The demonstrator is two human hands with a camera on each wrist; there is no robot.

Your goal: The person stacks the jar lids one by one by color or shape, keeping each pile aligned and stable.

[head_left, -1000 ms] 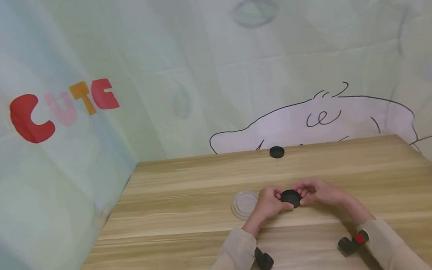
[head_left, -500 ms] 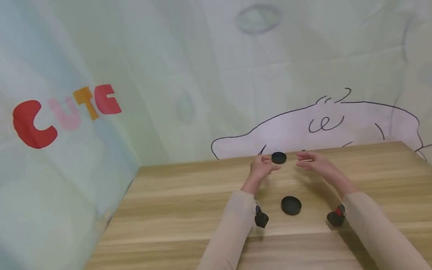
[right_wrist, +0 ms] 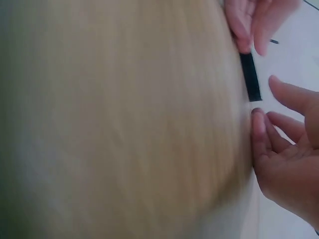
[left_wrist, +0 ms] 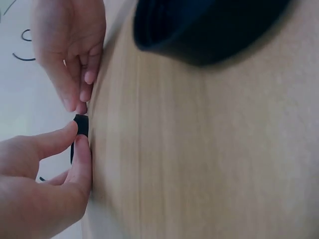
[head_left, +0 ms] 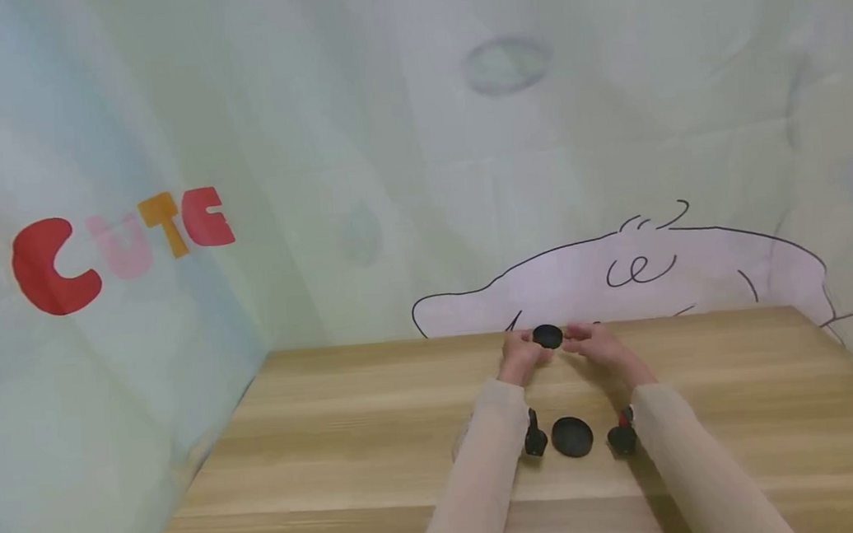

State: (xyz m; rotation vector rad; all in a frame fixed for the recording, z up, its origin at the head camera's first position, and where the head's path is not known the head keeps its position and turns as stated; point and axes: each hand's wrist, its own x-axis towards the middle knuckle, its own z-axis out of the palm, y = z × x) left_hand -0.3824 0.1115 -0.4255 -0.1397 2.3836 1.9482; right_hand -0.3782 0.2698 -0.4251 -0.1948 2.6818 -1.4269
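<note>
At the table's far edge lies a small black round lid (head_left: 548,336) with a raised rim. My left hand (head_left: 523,355) is at its left side, thumb and fingers curled about the rim; in the left wrist view its fingertips touch the lid (left_wrist: 81,125). My right hand (head_left: 601,345) is just right of the lid, thumb and fingers spread with a small gap to it in the right wrist view. A larger black round lid (head_left: 572,437) rests nearer, between the forearms. A clear round disc (head_left: 462,439) is mostly hidden behind the left sleeve.
The wood-grain table (head_left: 334,438) ends just behind the small lid, against a printed cloth backdrop (head_left: 361,180). Black cameras are strapped at both wrists, on either side of the larger lid.
Both hands have let go of the larger lid and moved forward to the small lid at the far edge. Over the last half second they have closed in on it from both sides.
</note>
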